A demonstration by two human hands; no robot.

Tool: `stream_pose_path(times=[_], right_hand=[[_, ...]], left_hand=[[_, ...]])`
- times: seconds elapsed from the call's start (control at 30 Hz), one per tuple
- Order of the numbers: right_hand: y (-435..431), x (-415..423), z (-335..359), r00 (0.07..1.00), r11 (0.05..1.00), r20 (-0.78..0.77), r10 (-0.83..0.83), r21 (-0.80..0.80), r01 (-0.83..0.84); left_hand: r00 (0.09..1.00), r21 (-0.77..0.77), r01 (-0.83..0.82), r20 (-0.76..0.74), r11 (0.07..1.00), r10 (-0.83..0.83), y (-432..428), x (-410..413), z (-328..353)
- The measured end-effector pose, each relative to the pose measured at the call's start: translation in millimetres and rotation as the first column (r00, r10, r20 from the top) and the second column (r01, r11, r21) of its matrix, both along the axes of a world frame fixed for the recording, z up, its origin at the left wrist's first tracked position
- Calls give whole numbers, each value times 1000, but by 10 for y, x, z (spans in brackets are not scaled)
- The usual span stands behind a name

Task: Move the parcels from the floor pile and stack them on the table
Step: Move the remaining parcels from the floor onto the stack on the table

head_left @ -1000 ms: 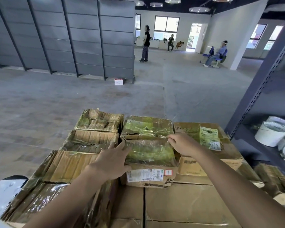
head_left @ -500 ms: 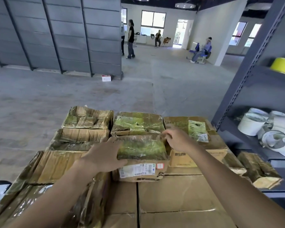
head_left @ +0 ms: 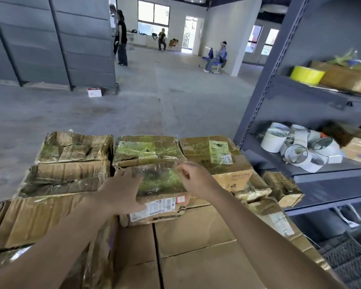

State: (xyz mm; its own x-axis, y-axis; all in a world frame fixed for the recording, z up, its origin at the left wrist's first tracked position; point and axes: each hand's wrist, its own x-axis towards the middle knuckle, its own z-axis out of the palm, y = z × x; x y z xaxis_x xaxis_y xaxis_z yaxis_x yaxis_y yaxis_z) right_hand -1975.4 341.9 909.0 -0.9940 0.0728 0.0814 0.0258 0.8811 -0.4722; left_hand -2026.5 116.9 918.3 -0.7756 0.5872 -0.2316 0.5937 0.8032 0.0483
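Several worn cardboard parcels wrapped in clear film lie packed together in front of me. The middle one, a parcel with a white shipping label (head_left: 161,180), sits on top of large plain boxes (head_left: 196,236). My left hand (head_left: 121,190) lies on its left top corner, fingers spread, thumb along the front edge. My right hand (head_left: 194,180) hovers over its right top edge with loosely curled fingers and holds nothing. Behind it stand three more parcels: left (head_left: 71,147), middle (head_left: 146,149) and right (head_left: 213,155).
A grey metal rack (head_left: 265,84) stands close on the right, holding white tape rolls (head_left: 300,147) and a yellow roll (head_left: 306,75). A wire basket (head_left: 352,257) is at lower right. Beyond the stack lies concrete floor with a small white box (head_left: 94,92); people (head_left: 121,36) are far off.
My right hand has come off the parcel's far right corner and drawn back with fingers curling. My left hand has slid further onto the parcel's top. The view has swung right.
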Motion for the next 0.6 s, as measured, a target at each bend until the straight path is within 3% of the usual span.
stream_pose_path(times=[0.2,0.43,0.6], right_hand=[[-46,84,-9,998,997,42,-54,-58,56],[35,290,54,996,976,83,-39,-210,55],[346,565,110,989,979,138,57,-200,-29]], left_hand=[[996,-58,15,-82,998,-20,28,-75,-1],[1000,1,-17,9,1000,17,101,124,144],[995,120,-44,94,992,33,231,404,200]])
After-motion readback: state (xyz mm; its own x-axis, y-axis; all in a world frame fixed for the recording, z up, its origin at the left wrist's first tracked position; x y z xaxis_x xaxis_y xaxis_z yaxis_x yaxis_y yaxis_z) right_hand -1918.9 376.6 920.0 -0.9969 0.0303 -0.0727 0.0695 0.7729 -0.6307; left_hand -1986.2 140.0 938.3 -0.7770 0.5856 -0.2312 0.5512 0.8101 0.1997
